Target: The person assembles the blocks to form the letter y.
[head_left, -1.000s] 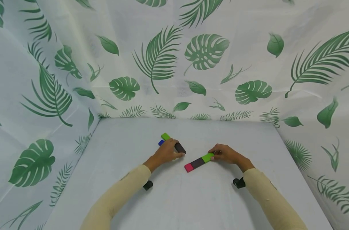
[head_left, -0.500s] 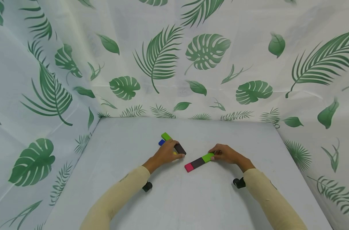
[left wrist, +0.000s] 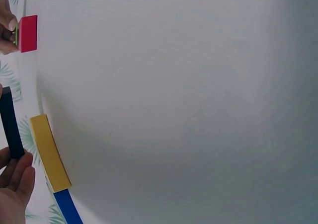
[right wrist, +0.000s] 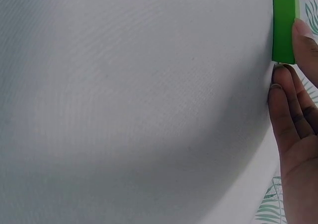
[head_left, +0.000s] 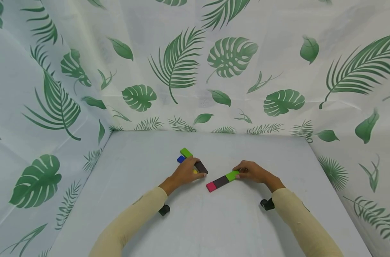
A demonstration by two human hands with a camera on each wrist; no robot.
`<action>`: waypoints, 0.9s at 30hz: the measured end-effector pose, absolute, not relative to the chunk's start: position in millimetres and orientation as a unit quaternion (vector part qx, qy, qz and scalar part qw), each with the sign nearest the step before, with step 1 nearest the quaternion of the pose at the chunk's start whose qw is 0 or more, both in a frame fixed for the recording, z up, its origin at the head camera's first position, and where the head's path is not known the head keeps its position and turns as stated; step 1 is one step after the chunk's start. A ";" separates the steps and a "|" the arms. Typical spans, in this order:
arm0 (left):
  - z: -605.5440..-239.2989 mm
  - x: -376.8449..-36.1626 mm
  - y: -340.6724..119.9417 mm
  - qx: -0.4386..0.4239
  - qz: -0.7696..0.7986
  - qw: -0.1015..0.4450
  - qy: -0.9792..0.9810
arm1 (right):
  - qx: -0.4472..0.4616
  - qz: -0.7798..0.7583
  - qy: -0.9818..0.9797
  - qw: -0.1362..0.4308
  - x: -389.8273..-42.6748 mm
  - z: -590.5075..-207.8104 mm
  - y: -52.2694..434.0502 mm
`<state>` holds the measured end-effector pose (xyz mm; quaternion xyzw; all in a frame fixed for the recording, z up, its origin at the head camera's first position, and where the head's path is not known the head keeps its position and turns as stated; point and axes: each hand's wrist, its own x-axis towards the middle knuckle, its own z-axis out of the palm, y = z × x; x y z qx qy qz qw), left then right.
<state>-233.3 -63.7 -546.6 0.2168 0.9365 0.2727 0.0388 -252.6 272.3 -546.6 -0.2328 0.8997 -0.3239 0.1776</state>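
Note:
In the head view my left hand [head_left: 183, 173] holds a black block [head_left: 201, 167] between thumb and fingers. A green block [head_left: 186, 152] lies beyond it at an angle, and a blue block [head_left: 180, 159] shows beside that. Partly hidden under the hand is a yellow block [head_left: 195, 171]; the left wrist view shows this yellow block [left wrist: 51, 153] end to end with the blue block [left wrist: 68, 207]. My right hand [head_left: 254, 171] pinches the end of another green block [head_left: 232, 176]. That one forms a straight row with a black block [head_left: 221, 182] and a red block [head_left: 211, 186].
The blocks are on a white table [head_left: 227, 225]. A white cloth with green leaves [head_left: 198, 64] rises behind it and along both sides. Small black devices [head_left: 267, 204] stick out below both wrists.
My left hand has shifted very slightly, and the yellow block has come into view between its thumb and fingers. The right hand and its row stay in place.

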 end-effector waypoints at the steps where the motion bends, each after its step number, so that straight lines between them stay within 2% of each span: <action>1: -546.5 -232.8 -63.8 0.217 0.275 0.040 0.936 | -0.233 -0.323 0.900 0.177 -252.7 -546.8 272.3; 27: -555.5 -226.8 -59.0 0.252 0.246 0.012 0.936 | -0.241 -0.324 0.900 0.168 -252.7 -547.7 271.7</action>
